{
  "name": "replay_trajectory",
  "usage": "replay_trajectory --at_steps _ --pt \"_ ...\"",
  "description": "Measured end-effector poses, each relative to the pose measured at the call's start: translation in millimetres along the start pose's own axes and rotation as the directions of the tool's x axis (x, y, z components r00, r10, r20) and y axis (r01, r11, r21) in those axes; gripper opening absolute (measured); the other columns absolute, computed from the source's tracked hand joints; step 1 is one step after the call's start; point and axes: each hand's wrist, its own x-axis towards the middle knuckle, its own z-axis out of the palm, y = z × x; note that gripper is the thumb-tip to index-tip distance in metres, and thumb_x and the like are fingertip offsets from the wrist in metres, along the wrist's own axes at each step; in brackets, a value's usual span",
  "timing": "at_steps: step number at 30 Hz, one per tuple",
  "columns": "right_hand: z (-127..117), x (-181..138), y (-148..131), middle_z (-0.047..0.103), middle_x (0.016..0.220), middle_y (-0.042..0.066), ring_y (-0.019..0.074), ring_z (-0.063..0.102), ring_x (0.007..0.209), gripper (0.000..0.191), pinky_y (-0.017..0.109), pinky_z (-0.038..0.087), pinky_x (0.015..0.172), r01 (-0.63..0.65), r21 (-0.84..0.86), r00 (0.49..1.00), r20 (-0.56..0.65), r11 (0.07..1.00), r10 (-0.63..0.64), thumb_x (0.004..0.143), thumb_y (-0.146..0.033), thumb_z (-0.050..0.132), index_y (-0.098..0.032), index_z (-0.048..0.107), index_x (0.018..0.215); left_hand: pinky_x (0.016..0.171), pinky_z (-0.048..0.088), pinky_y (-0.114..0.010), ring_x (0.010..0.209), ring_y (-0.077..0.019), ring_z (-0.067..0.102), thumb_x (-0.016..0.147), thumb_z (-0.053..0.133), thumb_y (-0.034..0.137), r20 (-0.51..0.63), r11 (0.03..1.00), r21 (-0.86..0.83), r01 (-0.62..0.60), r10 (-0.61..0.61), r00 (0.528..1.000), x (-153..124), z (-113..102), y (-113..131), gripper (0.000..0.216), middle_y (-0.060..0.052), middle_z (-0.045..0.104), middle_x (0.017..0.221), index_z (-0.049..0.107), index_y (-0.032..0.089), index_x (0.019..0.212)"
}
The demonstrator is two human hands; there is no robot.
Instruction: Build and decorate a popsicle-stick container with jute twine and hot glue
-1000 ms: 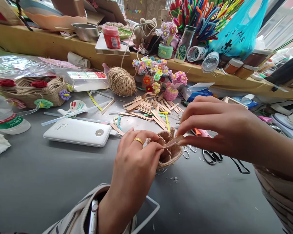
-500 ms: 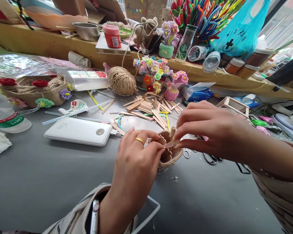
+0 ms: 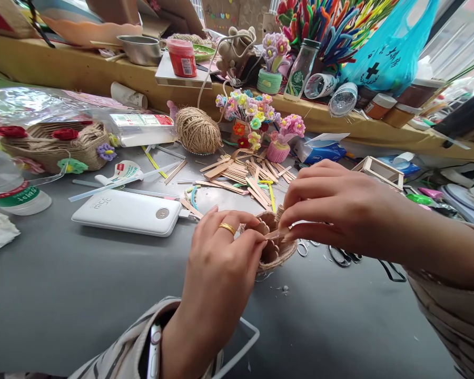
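Observation:
Just in front of me a small twine-wrapped basket (image 3: pixel 276 261) stands on the grey table, with wooden stick pieces showing inside it. Across its opening lies a short flat wooden stick (image 3: pixel 273 235), pinched at both ends. My left hand (image 3: pixel 225 252), wearing a gold ring, has thumb and index finger closed on the stick's left end. From the right, my right hand (image 3: pixel 327 210) grips the other end between thumb and fingertips. The fingers partly hide the basket's rim.
Beyond the basket lie loose craft sticks (image 3: pixel 233 173) and a ball of twine (image 3: pixel 198 130). A white power bank (image 3: pixel 126 213) is at the left, near a flower-trimmed twine basket (image 3: pixel 59 147). Scissors (image 3: pixel 339 256) lie right of the basket. Pipe-cleaner flowers (image 3: pixel 248 113) stand behind.
Both hands keep their pinch on the stick over the basket. Only a slight shift of my right hand's fingertips to the left shows.

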Motion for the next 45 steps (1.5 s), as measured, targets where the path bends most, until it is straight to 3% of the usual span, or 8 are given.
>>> replay_trajectory --at_steps 22,34,45 --pt "0.9 4.2 -1.1 0.059 0.073 0.005 0.0128 0.049 0.071 0.026 0.028 0.036 0.064 -0.019 0.016 0.997 0.070 1.000 0.017 0.087 -0.018 0.044 -0.016 0.067 0.076 0.090 0.042 -0.048 0.079 -0.0195 0.058 0.076 0.058 0.016 -0.013 1.000 0.011 -0.007 0.008 1.000 -0.9 0.9 0.7 0.010 -0.002 0.066 0.084 0.064 0.021 0.069" --pt "11.7 0.5 -4.0 0.061 0.071 0.006 0.0131 0.047 0.068 0.030 0.027 0.033 0.063 -0.025 0.001 0.999 -0.021 1.000 0.025 0.088 -0.020 0.042 -0.016 0.066 0.072 0.089 0.042 -0.049 0.080 -0.0205 0.058 0.076 0.059 0.016 -0.004 1.000 0.000 -0.002 0.002 1.000 -0.8 0.9 0.4 0.009 -0.002 0.067 0.085 0.064 0.021 0.070" --pt "20.5 -1.0 -8.2 0.059 0.070 0.006 0.0138 0.046 0.069 0.028 0.028 0.033 0.066 -0.049 0.015 0.999 -0.014 0.999 0.049 0.088 -0.017 0.043 -0.014 0.063 0.068 0.092 0.042 -0.048 0.079 -0.0197 0.057 0.076 0.059 0.016 -0.019 1.000 0.009 0.004 -0.004 1.000 -1.4 1.8 0.8 0.011 -0.002 0.067 0.084 0.064 0.020 0.067"
